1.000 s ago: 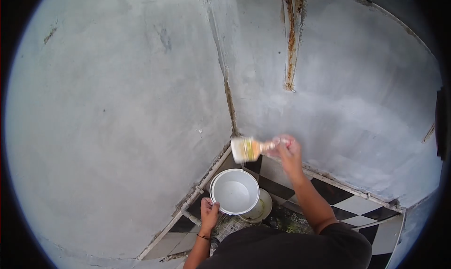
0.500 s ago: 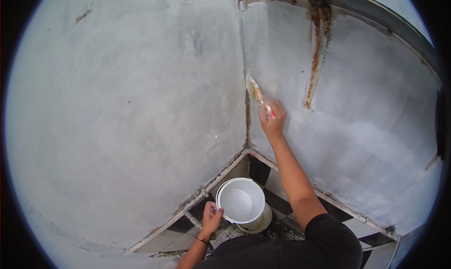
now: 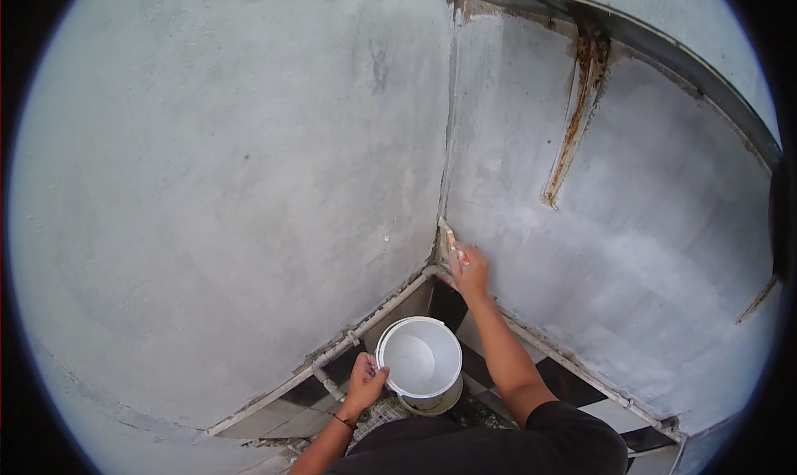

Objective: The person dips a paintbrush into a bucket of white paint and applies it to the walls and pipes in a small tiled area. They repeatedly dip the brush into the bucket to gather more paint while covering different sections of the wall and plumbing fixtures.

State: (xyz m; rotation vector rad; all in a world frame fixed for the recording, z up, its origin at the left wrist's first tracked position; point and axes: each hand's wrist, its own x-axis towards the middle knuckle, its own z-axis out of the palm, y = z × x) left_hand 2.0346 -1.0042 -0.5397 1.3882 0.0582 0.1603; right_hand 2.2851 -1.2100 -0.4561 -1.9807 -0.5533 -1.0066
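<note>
My right hand (image 3: 471, 274) grips the handle of a paintbrush (image 3: 448, 236), its bristles at the corner where two grey walls (image 3: 315, 159) meet, low down near the pipe. The bristles are pale and the handle shows some red. My left hand (image 3: 365, 382) is closed on the rim of a white bucket (image 3: 420, 359), held at its left side. Looking down into the bucket, I see a pale inside. Another round container (image 3: 440, 404) shows partly beneath the bucket.
A thin pipe (image 3: 390, 303) runs along the wall's lower edge above black and white tiles (image 3: 448, 305). A rusty bracket (image 3: 574, 134) juts from the right wall under a dark shelf edge (image 3: 664, 35). A floor grate (image 3: 378, 415) lies near my left wrist.
My right hand has moved the paintbrush down along the corner, from mid-height to close above the pipe. The bucket stays in my left hand; the view has shifted slightly.
</note>
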